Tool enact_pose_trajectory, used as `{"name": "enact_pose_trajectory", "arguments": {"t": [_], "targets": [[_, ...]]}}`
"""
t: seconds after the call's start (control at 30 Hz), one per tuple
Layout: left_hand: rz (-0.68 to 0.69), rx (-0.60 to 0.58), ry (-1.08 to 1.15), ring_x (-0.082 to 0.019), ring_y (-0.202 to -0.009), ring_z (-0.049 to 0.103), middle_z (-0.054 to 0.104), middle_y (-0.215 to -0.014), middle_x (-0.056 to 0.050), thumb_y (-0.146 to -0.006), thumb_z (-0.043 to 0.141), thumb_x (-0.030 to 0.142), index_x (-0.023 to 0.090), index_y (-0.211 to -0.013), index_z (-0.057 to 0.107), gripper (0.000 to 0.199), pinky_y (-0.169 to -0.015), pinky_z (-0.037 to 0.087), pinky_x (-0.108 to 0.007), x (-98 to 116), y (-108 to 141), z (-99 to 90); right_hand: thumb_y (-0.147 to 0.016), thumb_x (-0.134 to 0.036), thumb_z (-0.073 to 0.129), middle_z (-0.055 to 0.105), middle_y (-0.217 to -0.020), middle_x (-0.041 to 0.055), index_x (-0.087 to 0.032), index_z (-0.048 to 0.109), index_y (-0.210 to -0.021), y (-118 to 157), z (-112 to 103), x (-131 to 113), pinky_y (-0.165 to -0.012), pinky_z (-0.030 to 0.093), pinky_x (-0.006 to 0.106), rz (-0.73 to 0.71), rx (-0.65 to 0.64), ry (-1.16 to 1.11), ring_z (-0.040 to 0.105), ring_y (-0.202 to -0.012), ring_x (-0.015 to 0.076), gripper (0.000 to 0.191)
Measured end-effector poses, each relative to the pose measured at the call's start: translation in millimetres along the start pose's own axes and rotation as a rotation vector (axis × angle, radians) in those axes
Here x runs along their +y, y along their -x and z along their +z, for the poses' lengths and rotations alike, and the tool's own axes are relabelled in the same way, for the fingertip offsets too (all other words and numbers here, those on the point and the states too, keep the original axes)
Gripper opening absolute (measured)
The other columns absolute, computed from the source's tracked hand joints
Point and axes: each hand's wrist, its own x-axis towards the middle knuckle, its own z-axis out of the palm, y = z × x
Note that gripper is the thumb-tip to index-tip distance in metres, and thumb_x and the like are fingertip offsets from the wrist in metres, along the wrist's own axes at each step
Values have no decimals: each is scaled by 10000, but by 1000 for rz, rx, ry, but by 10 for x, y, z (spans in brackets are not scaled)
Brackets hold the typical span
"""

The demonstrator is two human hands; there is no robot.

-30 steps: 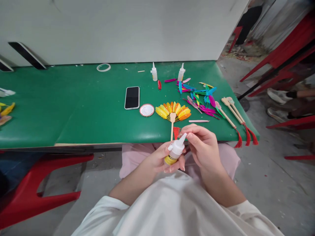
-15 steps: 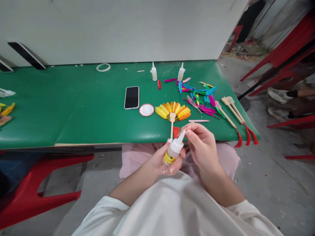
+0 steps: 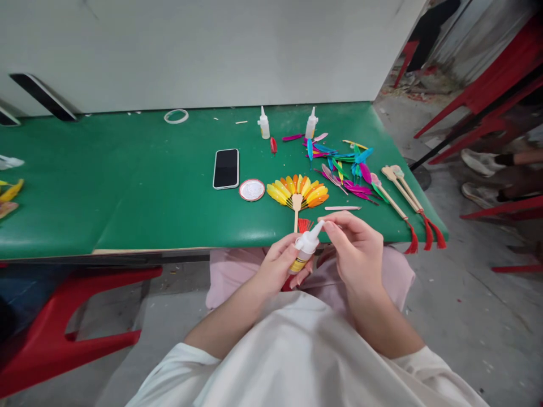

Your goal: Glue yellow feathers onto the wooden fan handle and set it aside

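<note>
Left hand (image 3: 278,263): on the near side of the feather fan (image 3: 297,195), above the lap, fingers wrapped around the body of a small white-capped bottle (image 3: 307,245). Right hand (image 3: 360,249): nearer than the fan and to its right; thumb and forefinger are closed together at the nozzle tip, which they appear to pinch. Anything tiny between them cannot be made out.

The bottle is held tilted on the fan's near side. Its long axis runs obliquely, base toward the lap, nozzle pointing away from the person and to the right. Judged by appearance, it is light and thin-walled, yielding to a squeeze, with smooth, possibly slippery sides; the slender nozzle is probably the weaker part, so the labelled body offers the sounder hold.

The fan lies on the desk (image 3: 169,186), handle toward the person, yellow and orange feathers spread away. Right of it lies a slim pale tool (image 3: 343,208); left of it, a red-rimmed disc (image 3: 251,190), then a phone (image 3: 226,169). Tasselled sticks (image 3: 401,189) lie well to its right. Beyond it and rightward are loose feathers (image 3: 338,166); farther beyond, two upright bottles (image 3: 263,125) and a pale panel (image 3: 190,51).
</note>
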Motion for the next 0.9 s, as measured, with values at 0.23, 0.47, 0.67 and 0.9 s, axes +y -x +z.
{"name": "enact_pose_trajectory", "arguments": {"t": [0.23,0.47,0.67,0.9], "targets": [[-43,9,-33,-36,-311,382,546,-573,28,-786,552,519,140,-941,528,410,-268,226,-134,20,16,17,-762,-225,623,655,-718,-25,-237,669,-747,-4,-7,47,-567,493,210,33,-5,-50,593,-639,96,51],[-43,-4,-26,-36,-300,362,529,-558,32,-799,526,525,143,-891,535,394,-268,217,-141,13,5,13,-778,-174,598,667,-807,-6,-249,672,-824,26,-20,-16,-676,511,264,-158,41,172,610,-755,126,115],[-15,85,-132,-39,-324,387,543,-545,27,-795,558,485,148,-893,543,351,-312,259,-137,73,37,62,-741,-103,602,644,-774,11,-253,647,-853,-14,-80,-29,-672,506,316,-484,54,499,602,-764,159,193],[-43,107,-203,-33,-334,389,547,-574,27,-811,555,443,145,-905,546,313,-308,252,-133,139,65,80,-728,-90,579,613,-763,19,-250,581,-839,-66,-89,11,-736,496,336,-670,90,684,591,-775,167,195]]}}
